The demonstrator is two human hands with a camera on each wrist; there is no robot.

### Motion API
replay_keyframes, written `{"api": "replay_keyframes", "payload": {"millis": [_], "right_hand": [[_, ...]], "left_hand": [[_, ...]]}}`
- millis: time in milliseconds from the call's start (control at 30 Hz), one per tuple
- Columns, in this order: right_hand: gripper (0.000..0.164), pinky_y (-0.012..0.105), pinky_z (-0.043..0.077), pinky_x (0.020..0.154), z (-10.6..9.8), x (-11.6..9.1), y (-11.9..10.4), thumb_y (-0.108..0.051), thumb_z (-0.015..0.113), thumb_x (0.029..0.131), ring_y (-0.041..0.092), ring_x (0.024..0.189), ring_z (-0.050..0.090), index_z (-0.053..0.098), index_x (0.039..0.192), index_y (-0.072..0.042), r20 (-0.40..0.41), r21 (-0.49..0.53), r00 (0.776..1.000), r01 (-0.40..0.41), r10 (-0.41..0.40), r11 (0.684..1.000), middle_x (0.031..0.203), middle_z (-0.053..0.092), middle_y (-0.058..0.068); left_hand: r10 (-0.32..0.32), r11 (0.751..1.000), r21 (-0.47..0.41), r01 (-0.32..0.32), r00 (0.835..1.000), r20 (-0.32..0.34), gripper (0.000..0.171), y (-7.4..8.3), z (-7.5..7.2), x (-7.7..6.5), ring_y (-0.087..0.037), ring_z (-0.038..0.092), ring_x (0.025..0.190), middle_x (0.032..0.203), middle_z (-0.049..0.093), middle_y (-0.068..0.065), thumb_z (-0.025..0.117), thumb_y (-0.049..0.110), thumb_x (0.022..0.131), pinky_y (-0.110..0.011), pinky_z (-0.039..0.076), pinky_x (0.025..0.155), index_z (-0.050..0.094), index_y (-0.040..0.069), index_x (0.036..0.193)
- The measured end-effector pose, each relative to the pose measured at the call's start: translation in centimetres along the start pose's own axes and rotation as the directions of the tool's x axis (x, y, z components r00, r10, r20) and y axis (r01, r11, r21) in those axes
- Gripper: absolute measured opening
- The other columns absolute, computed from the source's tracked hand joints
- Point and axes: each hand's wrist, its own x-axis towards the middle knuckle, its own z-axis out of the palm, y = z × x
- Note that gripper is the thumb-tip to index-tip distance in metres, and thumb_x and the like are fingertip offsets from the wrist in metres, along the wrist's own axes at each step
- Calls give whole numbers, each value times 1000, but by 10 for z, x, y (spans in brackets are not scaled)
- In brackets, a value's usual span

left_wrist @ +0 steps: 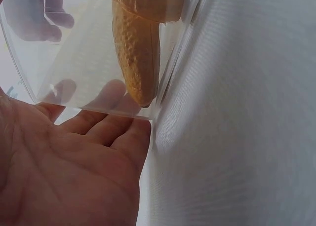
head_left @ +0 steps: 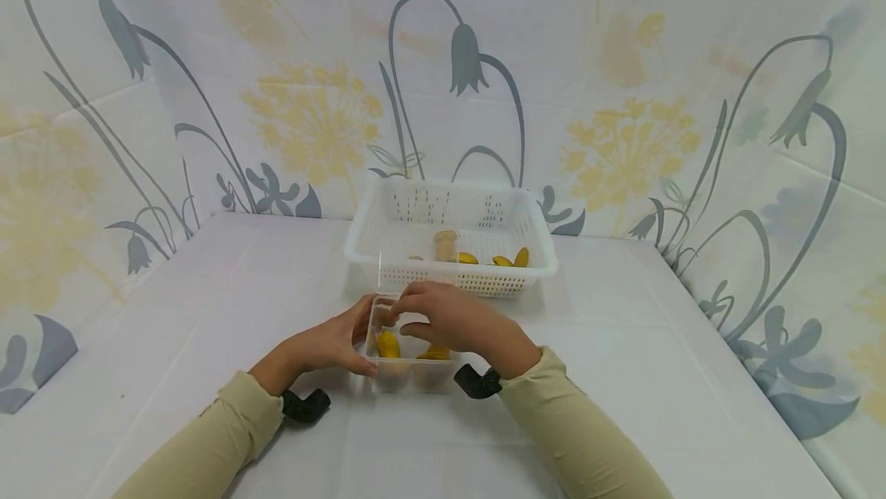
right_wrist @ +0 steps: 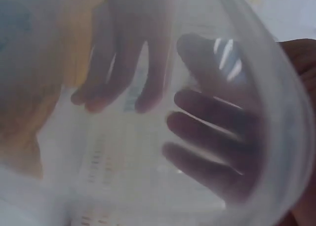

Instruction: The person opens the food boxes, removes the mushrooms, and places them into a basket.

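Note:
A clear plastic box (head_left: pixel 415 386) stands on the table, a transparent panel (head_left: pixel 418 268) upright at its back. My left hand (head_left: pixel 339 341) grips its left side, thumb at the front and fingers farther back. Inside lie a bumpy yellow piece (head_left: pixel 388 344) and more yellow-brown pieces (head_left: pixel 434 352); close up, one long, bumpy, tapering piece (left_wrist: pixel 136 58) shows through the wall. Over the rim reaches my right hand (head_left: pixel 450 314). Through the plastic, its fingers (right_wrist: pixel 212 125) hang spread with nothing between them. My left hand's fingers (right_wrist: pixel 128 58) appear beyond the far wall.
Just behind the box sits a white perforated basket (head_left: pixel 540 261). In it are a pale mushroom-shaped piece (head_left: pixel 445 244) and several yellow pieces (head_left: pixel 521 257). A white cloth (head_left: pixel 664 376) covers the table, and a flower-patterned curtain (head_left: pixel 318 38) hangs around it.

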Motion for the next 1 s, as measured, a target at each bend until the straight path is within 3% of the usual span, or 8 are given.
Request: {"api": "replay_keyframes", "payload": {"millis": [233, 367, 500, 667, 867, 1000], "right_hand": [[26, 26, 49, 94, 4, 3, 0, -25, 68, 90, 17, 105, 63, 70, 115, -16, 40, 40, 998, 47, -49, 998, 112, 68, -1], [27, 25, 50, 93, 5, 4, -1, -25, 69, 89, 16, 104, 64, 71, 114, -15, 78, 60, 996, 38, -43, 997, 111, 70, -1], [24, 23, 50, 90, 6, 6, -3, -24, 70, 89, 13, 101, 66, 72, 112, -16, 107, 71, 994, 25, -33, 997, 108, 71, -3], [18, 20, 50, 86, 7, 6, -5, -23, 71, 89, 11, 94, 66, 74, 106, -17, 122, 66, 992, 17, -25, 998, 101, 71, -6], [12, 18, 49, 81, 11, 7, -4, -19, 73, 86, 9, 87, 65, 76, 98, -19, 119, 47, 992, 42, -48, 998, 94, 71, -8], [11, 16, 48, 78, 13, 8, -4, -18, 74, 85, 3, 82, 61, 77, 95, -19, 117, 51, 992, 47, -53, 998, 90, 70, -11]], "left_hand": [[38, 999, -33, -38, 999, 21, 98, 0, 1, 1, -27, 32, 142, 152, 31, -4, 82, 19, 76, -54, 24, 116, 15, 17, 148], [50, 998, -44, -49, 998, 26, 103, -1, 1, 1, -24, 31, 142, 152, 32, -5, 82, 17, 76, -54, 22, 117, 11, 12, 150], [38, 999, -32, -38, 999, 17, 102, -1, 1, 1, -23, 31, 142, 151, 33, -4, 82, 18, 75, -54, 23, 117, 13, 14, 150], [24, 1000, -17, -24, 1000, 6, 101, 0, 1, 0, -25, 33, 141, 151, 33, -5, 83, 19, 74, -54, 23, 117, 14, 17, 149], [54, 998, -14, -54, 998, 32, 101, -1, 1, 2, -26, 43, 133, 142, 44, -9, 81, 16, 76, -53, 26, 115, 13, 11, 149], [40, 999, -3, -40, 999, 26, 101, -2, 0, 2, -25, 43, 133, 142, 43, -8, 82, 17, 75, -52, 26, 115, 13, 10, 149]]}}
